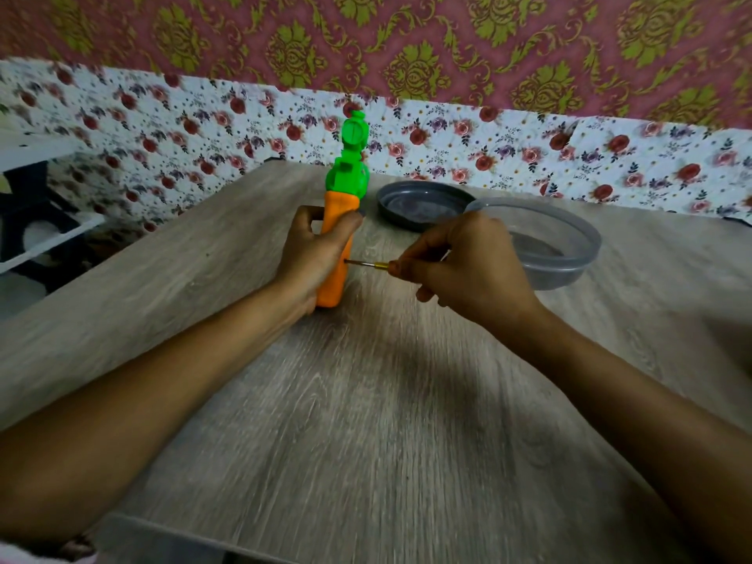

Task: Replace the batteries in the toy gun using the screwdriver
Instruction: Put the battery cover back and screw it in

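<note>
On table (pixel 386 400), left fingers (pixel 304 215) grip toy gun (pixel 349 173), right fingers (pixel 411 267) pinch screwdriver (pixel 372 264), bowl (pixel 569 272) nearby

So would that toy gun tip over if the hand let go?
Probably. The toy gun stands tall and narrow on end on the table, held by the left hand, so it likely tips easily. The screwdriver in the right hand meets its side; a push there could topple it. It looks like stiff, light plastic.

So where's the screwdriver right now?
Head view, centre: the screwdriver sits in the right hand, its tip touching the toy gun that the left hand holds upright.
</note>
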`<state>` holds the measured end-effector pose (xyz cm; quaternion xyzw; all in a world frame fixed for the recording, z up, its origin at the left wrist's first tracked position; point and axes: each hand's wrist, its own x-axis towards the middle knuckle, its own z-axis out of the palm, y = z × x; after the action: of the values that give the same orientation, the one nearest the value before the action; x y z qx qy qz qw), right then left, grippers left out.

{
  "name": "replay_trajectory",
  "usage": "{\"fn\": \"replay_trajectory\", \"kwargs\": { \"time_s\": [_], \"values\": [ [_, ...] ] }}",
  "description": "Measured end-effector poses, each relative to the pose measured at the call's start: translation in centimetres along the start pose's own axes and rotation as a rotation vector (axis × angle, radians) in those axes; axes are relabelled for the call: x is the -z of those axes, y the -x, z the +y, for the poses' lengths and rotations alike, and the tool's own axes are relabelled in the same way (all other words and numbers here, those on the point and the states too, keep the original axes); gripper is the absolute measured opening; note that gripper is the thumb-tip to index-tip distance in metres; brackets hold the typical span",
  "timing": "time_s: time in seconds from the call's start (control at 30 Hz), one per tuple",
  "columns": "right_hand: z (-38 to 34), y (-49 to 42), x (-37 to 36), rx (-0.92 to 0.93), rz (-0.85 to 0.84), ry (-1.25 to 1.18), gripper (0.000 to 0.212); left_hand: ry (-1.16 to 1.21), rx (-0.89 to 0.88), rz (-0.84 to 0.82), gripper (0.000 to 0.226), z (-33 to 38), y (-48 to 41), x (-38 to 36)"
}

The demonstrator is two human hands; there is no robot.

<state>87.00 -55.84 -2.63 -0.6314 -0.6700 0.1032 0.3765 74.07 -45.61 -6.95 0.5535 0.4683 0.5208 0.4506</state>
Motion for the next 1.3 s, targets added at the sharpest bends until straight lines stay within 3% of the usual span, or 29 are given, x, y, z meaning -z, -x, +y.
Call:
{"fn": "replay_trajectory", "kwargs": {
  "time_s": [0.2, 0.27, 0.37, 0.5, 0.83, 0.9, 1.07, 1.17, 1.3],
  "values": [
    [-0.09, -0.11, 0.15, -0.075, -0.159, -0.068, 0.018, -0.004, 0.01, 0.0, 0.03, -0.11, -0.13, 0.11],
    [-0.16, 0.02, 0.1, -0.048, -0.194, -0.067, 0.029, 0.004, 0.015, 0.006, 0.031, -0.19, -0.24, 0.17],
    [0.11, -0.13, -0.05, 0.048, -0.087, 0.007, 0.024, 0.011, 0.008, 0.009, 0.031, -0.26, -0.36, 0.18],
    [0.5, -0.2, -0.36, 0.022, 0.025, -0.028, 0.014, 0.001, 0.002, 0.014, 0.031, -0.29, -0.36, 0.07],
    [0.37, -0.03, -0.43, -0.078, -0.159, -0.111, 0.018, 0.005, 0.017, 0.016, 0.03, -0.39, -0.52, 0.19],
    [0.56, -0.03, -0.54, -0.038, -0.135, -0.087, 0.024, 0.017, 0.014, 0.015, 0.03, -0.42, -0.55, 0.23],
    [0.81, -0.33, -0.6, -0.034, -0.03, -0.091, 0.016, 0.011, 0.01, 0.01, 0.03, -0.39, -0.48, 0.13],
    [0.55, 0.0, -0.75, -0.091, -0.068, -0.115, 0.011, 0.015, 0.007, 0.011, 0.029, -0.41, -0.49, 0.14],
    [0.27, 0.1, -0.75, -0.204, -0.149, -0.197, 0.026, 0.039, -0.009, 0.012, 0.02, -0.36, -0.52, 0.18]
  ]
}}
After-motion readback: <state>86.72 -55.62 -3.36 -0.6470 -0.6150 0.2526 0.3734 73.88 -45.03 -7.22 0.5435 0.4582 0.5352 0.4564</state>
